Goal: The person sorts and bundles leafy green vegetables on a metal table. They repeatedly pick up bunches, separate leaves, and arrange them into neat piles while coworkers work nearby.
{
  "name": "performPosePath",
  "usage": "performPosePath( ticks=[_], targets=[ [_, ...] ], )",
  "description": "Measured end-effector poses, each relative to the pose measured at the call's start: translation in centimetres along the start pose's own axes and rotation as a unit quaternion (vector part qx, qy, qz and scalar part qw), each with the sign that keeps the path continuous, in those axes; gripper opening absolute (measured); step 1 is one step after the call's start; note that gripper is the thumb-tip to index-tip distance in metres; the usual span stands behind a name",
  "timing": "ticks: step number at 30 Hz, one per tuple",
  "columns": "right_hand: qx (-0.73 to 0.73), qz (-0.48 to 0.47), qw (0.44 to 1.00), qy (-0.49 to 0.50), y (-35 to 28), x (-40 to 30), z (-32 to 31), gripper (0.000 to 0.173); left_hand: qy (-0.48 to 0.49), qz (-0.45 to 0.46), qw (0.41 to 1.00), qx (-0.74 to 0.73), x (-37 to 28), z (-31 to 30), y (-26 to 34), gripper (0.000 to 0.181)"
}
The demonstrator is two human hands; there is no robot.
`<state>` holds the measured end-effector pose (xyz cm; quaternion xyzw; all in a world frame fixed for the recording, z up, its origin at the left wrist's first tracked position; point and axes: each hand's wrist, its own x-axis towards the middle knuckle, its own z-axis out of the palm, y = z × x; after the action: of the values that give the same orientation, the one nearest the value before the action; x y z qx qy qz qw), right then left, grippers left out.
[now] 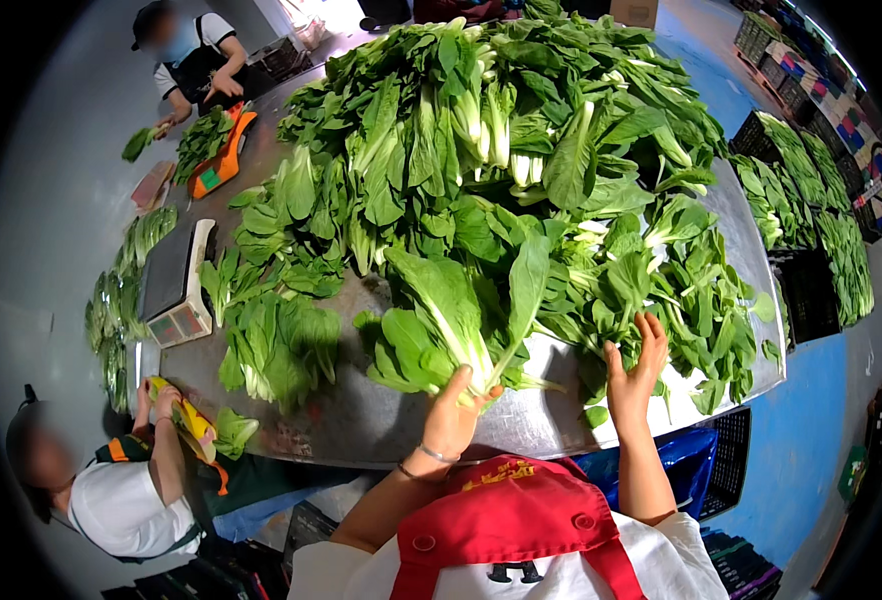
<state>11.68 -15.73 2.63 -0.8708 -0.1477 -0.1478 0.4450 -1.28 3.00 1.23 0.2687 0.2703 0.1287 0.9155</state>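
Observation:
In my left hand (452, 420) is a bunch of leafy greens (441, 315), gripped by its pale stem ends, leaves pointing away from me. My right hand (638, 371) is raised over the table's near right side, fingers apart and holding nothing. Loose green leaves (711, 330) lie just beyond it and to its right. A large heap of leafy greens (486, 127) with white stalks covers the far part of the metal table (381, 427). Left of my held bunch sits a smaller pile of greens (279, 349).
Along the left edge stand a weighing scale (178, 285) and an orange scale (219, 161) bearing greens. Bagged greens (122, 300) lie beside them. One co-worker (133, 487) handles a yellow item; another (200, 60) stands at far left. Crates of greens (808, 187) stand at right.

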Motion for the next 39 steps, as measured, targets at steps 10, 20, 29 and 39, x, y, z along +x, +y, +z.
performPosePath(
  ticks=[10, 20, 29, 39],
  targets=[
    [0.347, -0.011, 0.877, -0.332, -0.9, -10.3, 9.5, 0.045, -0.120, 0.271, 0.596, 0.746, 1.0, -15.8, -3.3, 0.032],
    [0.304, -0.031, 0.886, -0.348, -12.3, -6.5, 9.6, 0.012, 0.010, 0.366, 0.721, 0.588, -2.6, -9.1, 4.9, 0.026],
    [0.421, 0.097, 0.822, -0.372, -19.2, -4.7, 16.3, 0.044, 0.161, 0.458, 0.716, 0.502, 2.7, -11.8, 37.1, 0.024],
    [0.224, 0.215, 0.909, -0.277, -10.4, -8.7, 15.4, 0.012, 0.575, 0.094, 0.367, 0.725, 10.1, -31.9, 60.6, 0.105]
  ],
)
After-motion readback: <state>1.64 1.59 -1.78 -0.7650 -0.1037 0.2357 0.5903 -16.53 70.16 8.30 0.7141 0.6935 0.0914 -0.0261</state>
